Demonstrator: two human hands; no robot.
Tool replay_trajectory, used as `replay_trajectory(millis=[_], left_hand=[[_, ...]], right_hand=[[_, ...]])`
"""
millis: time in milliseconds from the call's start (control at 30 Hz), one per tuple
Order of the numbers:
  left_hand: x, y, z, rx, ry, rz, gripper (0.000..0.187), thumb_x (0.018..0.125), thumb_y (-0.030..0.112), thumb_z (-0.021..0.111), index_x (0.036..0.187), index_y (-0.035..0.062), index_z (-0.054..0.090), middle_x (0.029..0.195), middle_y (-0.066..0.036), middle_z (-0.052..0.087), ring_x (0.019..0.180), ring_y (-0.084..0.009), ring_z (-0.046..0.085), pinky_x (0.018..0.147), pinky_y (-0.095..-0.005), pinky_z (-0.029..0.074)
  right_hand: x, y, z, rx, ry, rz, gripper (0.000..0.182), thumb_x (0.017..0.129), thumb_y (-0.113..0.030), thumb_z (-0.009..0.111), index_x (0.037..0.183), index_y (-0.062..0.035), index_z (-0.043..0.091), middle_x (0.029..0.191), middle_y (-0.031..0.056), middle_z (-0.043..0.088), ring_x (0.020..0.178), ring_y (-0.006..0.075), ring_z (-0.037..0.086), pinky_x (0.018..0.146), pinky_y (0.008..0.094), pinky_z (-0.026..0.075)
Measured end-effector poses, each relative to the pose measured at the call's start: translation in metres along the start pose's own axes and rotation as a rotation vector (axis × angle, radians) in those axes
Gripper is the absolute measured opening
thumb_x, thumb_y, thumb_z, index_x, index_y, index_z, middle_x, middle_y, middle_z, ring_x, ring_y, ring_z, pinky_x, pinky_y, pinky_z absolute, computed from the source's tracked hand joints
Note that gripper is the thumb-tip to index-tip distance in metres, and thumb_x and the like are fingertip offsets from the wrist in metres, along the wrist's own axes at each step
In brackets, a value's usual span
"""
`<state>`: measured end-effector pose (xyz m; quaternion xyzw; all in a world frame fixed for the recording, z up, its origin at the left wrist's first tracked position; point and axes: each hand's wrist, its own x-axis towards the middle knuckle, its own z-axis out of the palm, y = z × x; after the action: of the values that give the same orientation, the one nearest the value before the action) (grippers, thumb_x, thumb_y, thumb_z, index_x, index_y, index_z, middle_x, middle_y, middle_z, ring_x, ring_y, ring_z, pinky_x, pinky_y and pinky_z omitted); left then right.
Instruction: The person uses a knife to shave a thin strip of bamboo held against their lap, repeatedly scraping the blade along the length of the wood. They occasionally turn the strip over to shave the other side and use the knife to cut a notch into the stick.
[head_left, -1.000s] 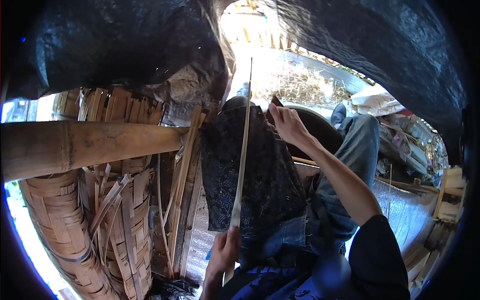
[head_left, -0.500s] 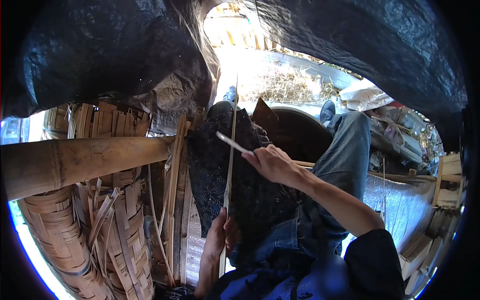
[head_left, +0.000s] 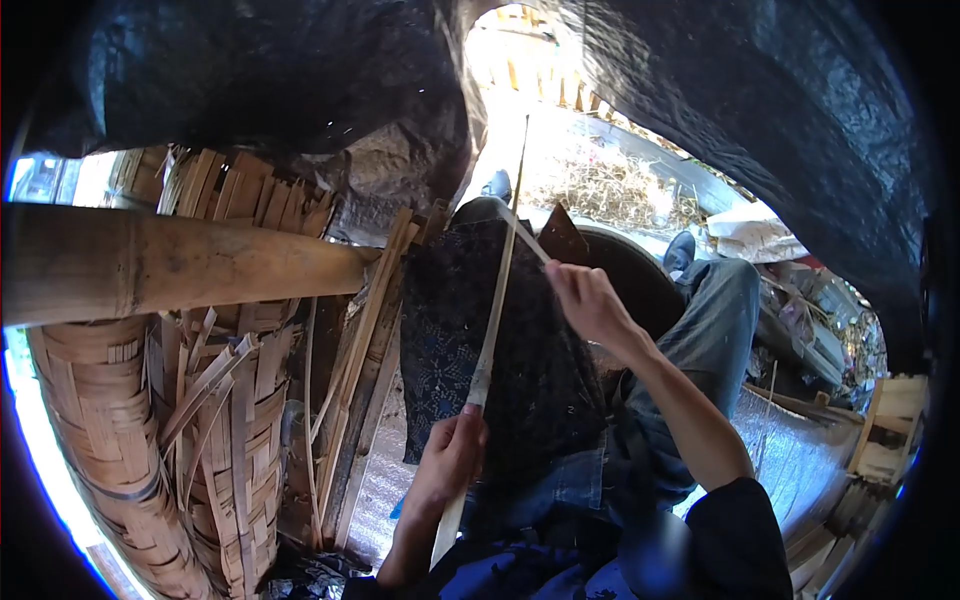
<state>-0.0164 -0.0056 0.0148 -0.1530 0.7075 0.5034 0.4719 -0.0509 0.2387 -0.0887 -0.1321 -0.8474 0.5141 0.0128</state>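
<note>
Black sheeting (head_left: 740,110), one, overhead. Upright woven bamboo container (head_left: 105,410), one, split ends (head_left: 205,385) beside it; contents unclear from my remote seat. Dark round tub (head_left: 640,280), one, near the right hand (head_left: 597,308); I cannot tell what it holds. Patterned cloth (head_left: 430,350), one, over the lap. Long pale strip (head_left: 496,305), one, above the cloth, left hand (head_left: 450,460) closed around it. Slim blade (head_left: 530,240), one, pinched by the right, crossing the strip; I judge light, even pressure best.

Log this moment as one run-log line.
left hand: grips long pale strip | right hand: holds knife | blade: crosses strip's far half | below: dark patterned cloth
</note>
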Motion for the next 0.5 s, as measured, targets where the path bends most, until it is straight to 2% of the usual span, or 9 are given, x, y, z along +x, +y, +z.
replay_trajectory(millis=[33, 100, 133, 200, 233, 300, 333, 400, 500], left_hand=[[0.001, 0.004, 0.003, 0.014, -0.016, -0.002, 0.05, 0.099, 0.045, 0.034, 0.068, 0.0079, 0.048, 0.049, 0.0, 0.044, 0.04, -0.0096, 0.043, 0.039, -0.0236, 0.032], [0.004, 0.009, 0.006, 0.135, 0.102, 0.034, 0.049, 0.099, 0.042, 0.036, 0.068, 0.0066, 0.05, 0.05, 0.001, 0.042, 0.042, -0.0081, 0.043, 0.04, -0.0246, 0.032], [0.007, 0.009, 0.006, 0.15, 0.088, 0.034, 0.049, 0.099, 0.042, 0.036, 0.068, 0.0066, 0.05, 0.05, 0.001, 0.042, 0.042, -0.0081, 0.043, 0.04, -0.0246, 0.032], [0.014, 0.004, 0.004, 0.267, 0.102, 0.134, 0.049, 0.099, 0.036, 0.039, 0.066, 0.0023, 0.053, 0.047, -0.006, 0.048, 0.041, -0.0177, 0.051, 0.041, -0.0321, 0.037], [0.014, 0.004, 0.007, 0.272, 0.096, 0.131, 0.049, 0.099, 0.036, 0.039, 0.066, 0.0023, 0.053, 0.047, -0.006, 0.048, 0.041, -0.0177, 0.051, 0.041, -0.0321, 0.037], [0.012, 0.004, 0.014, 0.704, 0.274, 0.392, 0.047, 0.097, 0.028, 0.042, 0.064, -0.0011, 0.055, 0.05, -0.018, 0.054, 0.047, -0.0339, 0.057, 0.045, -0.0423, 0.042], [0.01, 0.005, 0.015, 0.699, 0.276, 0.385, 0.047, 0.097, 0.028, 0.042, 0.064, -0.0011, 0.055, 0.05, -0.018, 0.054, 0.047, -0.0339, 0.057, 0.045, -0.0423, 0.042], [0.007, 0.008, 0.017, 0.775, 0.304, 0.318, 0.042, 0.095, 0.023, 0.043, 0.066, -0.0022, 0.057, 0.056, -0.025, 0.054, 0.057, -0.0429, 0.058, 0.051, -0.0487, 0.043], [0.007, 0.009, 0.016, 0.74, 0.307, 0.361, 0.043, 0.096, 0.025, 0.043, 0.065, -0.0018, 0.057, 0.055, -0.024, 0.054, 0.055, -0.0431, 0.057, 0.05, -0.0497, 0.042]], right_hand=[[-0.009, -0.011, -0.001, -0.002, 0.017, 0.014, 0.046, 0.098, -0.03, 0.045, 0.065, 0.002, 0.049, 0.049, 0.0191, 0.044, 0.041, 0.0365, 0.041, 0.042, 0.0438, 0.03], [-0.024, -0.028, -0.001, 0.009, -0.145, -0.072, 0.048, 0.097, -0.031, 0.048, 0.061, 0.0004, 0.05, 0.048, 0.018, 0.043, 0.04, 0.0344, 0.043, 0.04, 0.042, 0.033], [-0.03, -0.03, -0.001, 0.01, -0.129, -0.06, 0.048, 0.097, -0.031, 0.048, 0.061, 0.0004, 0.05, 0.048, 0.018, 0.043, 0.04, 0.0344, 0.043, 0.04, 0.042, 0.033], [-0.041, -0.031, 0.001, -0.198, -0.333, -0.102, 0.058, 0.097, -0.04, 0.044, 0.056, 0.0007, 0.052, 0.047, 0.019, 0.051, 0.041, 0.0344, 0.055, 0.043, 0.0439, 0.044], [-0.046, -0.025, 0.006, -0.244, -0.221, -0.162, 0.059, 0.097, -0.041, 0.044, 0.055, 0.0002, 0.053, 0.047, 0.0193, 0.051, 0.044, 0.0358, 0.056, 0.044, 0.0441, 0.045], [-0.042, -0.025, 0.004, -0.284, -0.181, -0.096, 0.059, 0.097, -0.041, 0.043, 0.055, 0.0001, 0.053, 0.047, 0.0196, 0.051, 0.045, 0.0361, 0.057, 0.045, 0.0444, 0.046], [-0.038, -0.025, 0.003, -0.325, -0.143, -0.042, 0.059, 0.097, -0.041, 0.043, 0.055, 0.0, 0.053, 0.048, 0.02, 0.052, 0.045, 0.0365, 0.057, 0.046, 0.0448, 0.046], [-0.029, -0.024, 0.005, -0.287, -0.197, -0.02, 0.059, 0.097, -0.041, 0.043, 0.056, 0.0002, 0.053, 0.048, 0.0204, 0.052, 0.047, 0.0373, 0.057, 0.046, 0.0447, 0.046], [-0.018, -0.024, 0.005, -0.291, -0.223, 0.0, 0.058, 0.097, -0.04, 0.044, 0.056, 0.0003, 0.054, 0.049, 0.0212, 0.052, 0.047, 0.0377, 0.057, 0.046, 0.0443, 0.046]])
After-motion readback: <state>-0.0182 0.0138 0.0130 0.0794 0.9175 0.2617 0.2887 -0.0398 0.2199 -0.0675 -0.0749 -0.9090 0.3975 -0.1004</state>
